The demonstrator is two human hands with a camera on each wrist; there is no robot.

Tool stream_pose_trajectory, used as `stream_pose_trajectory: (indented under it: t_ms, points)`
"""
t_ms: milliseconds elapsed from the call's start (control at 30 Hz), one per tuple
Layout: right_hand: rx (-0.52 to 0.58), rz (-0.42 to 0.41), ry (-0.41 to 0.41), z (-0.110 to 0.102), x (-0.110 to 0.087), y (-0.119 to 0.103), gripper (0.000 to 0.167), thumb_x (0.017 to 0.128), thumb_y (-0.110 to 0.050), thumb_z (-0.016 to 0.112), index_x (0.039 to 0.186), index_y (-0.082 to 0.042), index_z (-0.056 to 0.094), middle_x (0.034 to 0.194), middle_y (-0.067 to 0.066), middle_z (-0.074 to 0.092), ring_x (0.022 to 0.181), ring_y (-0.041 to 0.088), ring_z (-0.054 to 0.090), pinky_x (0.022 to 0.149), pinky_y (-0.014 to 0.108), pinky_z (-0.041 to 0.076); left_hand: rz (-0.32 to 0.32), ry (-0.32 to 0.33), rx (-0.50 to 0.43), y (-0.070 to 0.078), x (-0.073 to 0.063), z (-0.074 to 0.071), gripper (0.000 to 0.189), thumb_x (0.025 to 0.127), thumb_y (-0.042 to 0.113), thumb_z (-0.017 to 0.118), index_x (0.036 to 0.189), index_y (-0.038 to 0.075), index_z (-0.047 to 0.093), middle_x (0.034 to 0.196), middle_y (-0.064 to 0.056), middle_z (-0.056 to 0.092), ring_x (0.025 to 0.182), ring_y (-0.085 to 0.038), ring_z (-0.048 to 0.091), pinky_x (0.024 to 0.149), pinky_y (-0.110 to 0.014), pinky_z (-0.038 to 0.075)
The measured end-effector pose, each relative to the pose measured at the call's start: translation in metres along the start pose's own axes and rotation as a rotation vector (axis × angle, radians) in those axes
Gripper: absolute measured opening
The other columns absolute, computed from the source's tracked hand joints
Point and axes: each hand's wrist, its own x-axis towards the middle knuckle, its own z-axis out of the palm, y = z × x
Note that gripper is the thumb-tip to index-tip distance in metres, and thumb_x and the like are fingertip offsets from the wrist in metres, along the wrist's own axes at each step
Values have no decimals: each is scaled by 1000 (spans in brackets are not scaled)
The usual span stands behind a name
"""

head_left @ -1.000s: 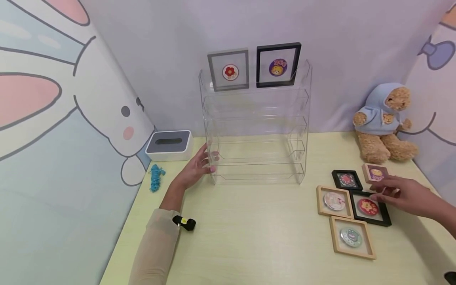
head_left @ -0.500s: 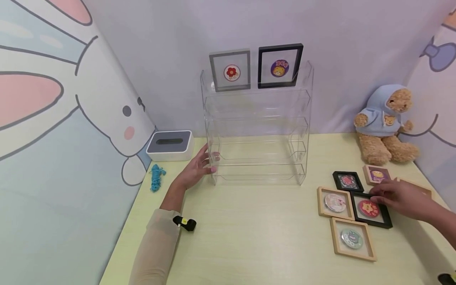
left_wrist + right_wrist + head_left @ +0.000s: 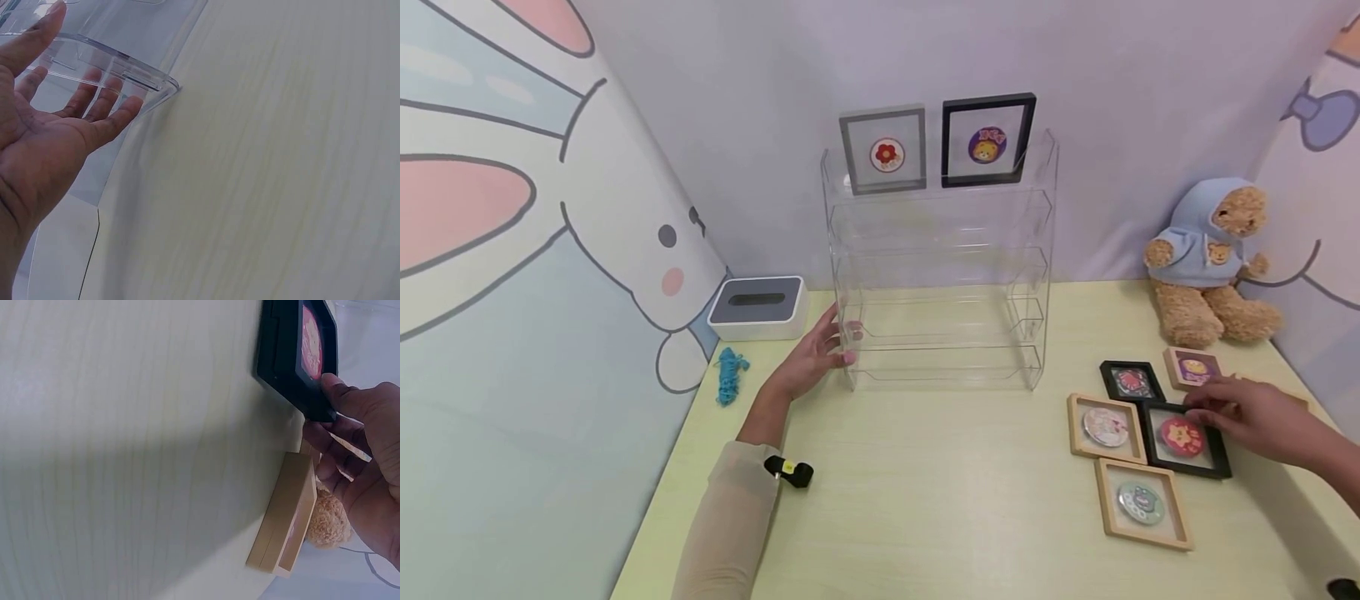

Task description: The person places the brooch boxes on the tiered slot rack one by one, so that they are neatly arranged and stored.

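Observation:
A clear acrylic tiered display rack (image 3: 947, 345) stands mid-table against the wall. My left hand (image 3: 811, 357) is at its left side, and in the left wrist view the spread fingers (image 3: 103, 106) touch the clear plastic. On the right, my right hand (image 3: 1255, 417) pinches the upper right corner of a black picture frame (image 3: 1195, 468) with a red star badge inside. The right wrist view has the thumb on top of that frame (image 3: 284, 350) and fingertips under its corner. A grey frame (image 3: 850, 158) and another black frame (image 3: 950, 142) lean on the rack's top tier.
Around the right hand lie a small black frame (image 3: 1108, 379), two wooden frames (image 3: 1078, 446) (image 3: 1108, 517), a small purple-badge frame (image 3: 1176, 375) and a partly hidden wooden one (image 3: 281, 512). Beyond sits a teddy bear (image 3: 1198, 250). At left are a tissue box (image 3: 756, 329) and blue cord (image 3: 728, 377).
My right hand has closed in on the black frame with the red star badge, which has shifted slightly right. The left hand has stayed at the rack.

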Motion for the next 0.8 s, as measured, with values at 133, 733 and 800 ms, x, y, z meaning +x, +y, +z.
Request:
stream_pose_trajectory:
  t_ms: [133,733,800]
  points:
    - [34,27,-15,-2,-1,-1,25,85,9,86,103,-7,79,91,-6,75,77,-15,57,61,24,56,1,0,0,1,-1,0,108,101,6,75,179,36,7,176,-18,38,165,-44,33,133,-69,26]
    - [316,202,-101,-3,-8,4,17,105,-15,77,115,-1,77,95,0,73,76,-7,62,57,29,58,6,-5,5,-1,-1,1,107,102,9,77,179,36,8,175,-19,39,166,-44,33,133,-69,27]
    - [309,195,-84,-3,-8,6,18,105,-18,78,114,-3,78,95,0,73,78,-10,62,58,28,57,6,-5,2,0,-1,1,107,102,8,77,179,35,7,176,-19,38,166,-44,33,133,-69,26]
